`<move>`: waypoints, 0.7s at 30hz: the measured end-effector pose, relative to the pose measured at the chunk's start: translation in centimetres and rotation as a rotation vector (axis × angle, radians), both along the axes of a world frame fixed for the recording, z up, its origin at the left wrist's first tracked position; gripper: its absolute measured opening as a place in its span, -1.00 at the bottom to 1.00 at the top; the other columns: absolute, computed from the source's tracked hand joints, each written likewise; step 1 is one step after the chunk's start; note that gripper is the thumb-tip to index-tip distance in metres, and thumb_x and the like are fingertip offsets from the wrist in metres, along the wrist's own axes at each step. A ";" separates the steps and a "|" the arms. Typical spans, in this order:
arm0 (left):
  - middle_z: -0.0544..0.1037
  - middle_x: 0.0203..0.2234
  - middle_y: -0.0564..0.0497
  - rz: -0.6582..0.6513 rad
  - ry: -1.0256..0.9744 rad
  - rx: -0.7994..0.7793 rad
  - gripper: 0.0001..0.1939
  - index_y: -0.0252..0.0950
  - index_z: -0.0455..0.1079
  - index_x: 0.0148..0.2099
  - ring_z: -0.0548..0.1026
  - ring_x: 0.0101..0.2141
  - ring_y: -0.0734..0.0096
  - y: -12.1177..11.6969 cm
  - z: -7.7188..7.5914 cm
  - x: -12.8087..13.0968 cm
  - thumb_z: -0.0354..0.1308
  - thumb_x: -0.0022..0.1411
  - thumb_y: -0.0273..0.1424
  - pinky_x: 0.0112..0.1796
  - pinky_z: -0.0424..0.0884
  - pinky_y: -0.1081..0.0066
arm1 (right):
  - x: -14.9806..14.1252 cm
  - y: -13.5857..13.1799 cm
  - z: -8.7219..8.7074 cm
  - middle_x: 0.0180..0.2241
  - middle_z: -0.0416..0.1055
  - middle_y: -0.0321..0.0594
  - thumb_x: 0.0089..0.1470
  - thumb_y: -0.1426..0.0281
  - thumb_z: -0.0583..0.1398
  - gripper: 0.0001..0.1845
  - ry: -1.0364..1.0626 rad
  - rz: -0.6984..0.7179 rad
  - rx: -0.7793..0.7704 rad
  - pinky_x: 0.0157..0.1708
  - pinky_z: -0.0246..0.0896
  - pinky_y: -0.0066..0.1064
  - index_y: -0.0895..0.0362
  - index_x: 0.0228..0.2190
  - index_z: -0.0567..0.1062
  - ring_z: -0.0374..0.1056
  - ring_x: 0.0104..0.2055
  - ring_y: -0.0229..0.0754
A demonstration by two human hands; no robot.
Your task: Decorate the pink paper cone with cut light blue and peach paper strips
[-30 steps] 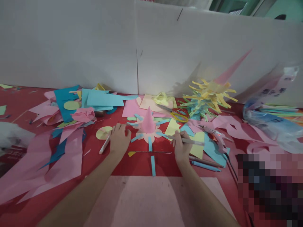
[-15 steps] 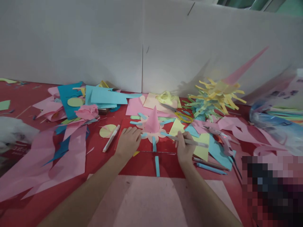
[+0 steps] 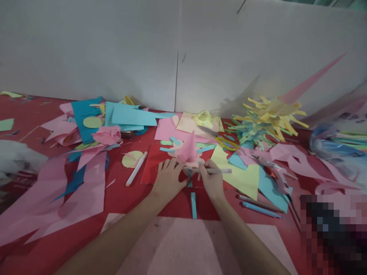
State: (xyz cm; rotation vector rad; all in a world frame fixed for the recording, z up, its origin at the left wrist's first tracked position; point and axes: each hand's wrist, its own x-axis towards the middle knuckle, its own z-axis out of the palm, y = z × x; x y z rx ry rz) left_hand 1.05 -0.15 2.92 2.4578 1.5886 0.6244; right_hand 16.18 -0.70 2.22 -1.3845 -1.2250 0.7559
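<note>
A pink paper cone [image 3: 189, 148] stands on a pale scalloped paper flower [image 3: 178, 149] with blue paper strips round its edge. My right hand [image 3: 211, 181] is closed round a whitish pen [image 3: 223, 171], held level with its tip over the flower's front edge. At the front left of the flower, my left hand [image 3: 169, 178] has thumb and forefinger round the front blue strip [image 3: 190, 183] close to the pen tip. The hands partly hide the flower's front petals. A loose blue strip [image 3: 194, 205] lies between my forearms.
A white marker [image 3: 137, 169] and a yellow paper disc [image 3: 130, 159] lie left. Yellow-handled scissors [image 3: 227, 143] are behind. At right are a glue gun [image 3: 276, 173], colored pens [image 3: 261, 209] and a fringed paper piece [image 3: 266, 114]. Pink paper scraps [image 3: 86, 179] cover the left side.
Both hands have moved together at the flower's front. My left hand shifted right from the left petals, and my right hand brought the pen leftward to the front strip.
</note>
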 end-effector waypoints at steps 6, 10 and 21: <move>0.37 -0.17 -0.03 0.005 0.017 -0.015 -0.64 -0.16 0.30 -0.09 0.28 -0.16 0.18 0.1 -0.2 0.0 0.17 0.02 -0.28 -0.18 0.17 0.20 | -0.1 0.0 0.0 -0.78 0.19 -0.48 0.03 0.32 0.09 -0.70 0.001 0.043 -0.011 -0.58 0.04 -0.49 0.08 -0.65 0.16 0.12 -0.69 -0.35; 0.37 -0.18 -0.03 0.010 0.013 -0.021 -0.66 -0.16 0.30 -0.10 0.28 -0.17 0.18 0.1 0.0 0.1 0.14 0.04 -0.26 -0.18 0.16 0.19 | -0.1 -0.1 0.2 -0.78 0.17 -0.48 0.02 0.37 0.08 -0.69 -0.065 -0.004 -0.007 -0.58 0.03 -0.49 0.08 -0.69 0.14 0.12 -0.68 -0.35; 0.36 -0.17 0.00 -0.020 0.003 -0.083 -0.61 -0.16 0.30 -0.07 0.26 -0.15 0.21 0.2 0.2 -0.5 0.16 -0.01 -0.28 -0.09 0.13 0.18 | 0.2 -0.5 -0.1 -0.79 0.17 -0.48 0.02 0.33 0.10 -0.70 0.003 0.061 -0.027 -0.56 0.05 -0.49 0.08 -0.67 0.17 0.14 -0.69 -0.35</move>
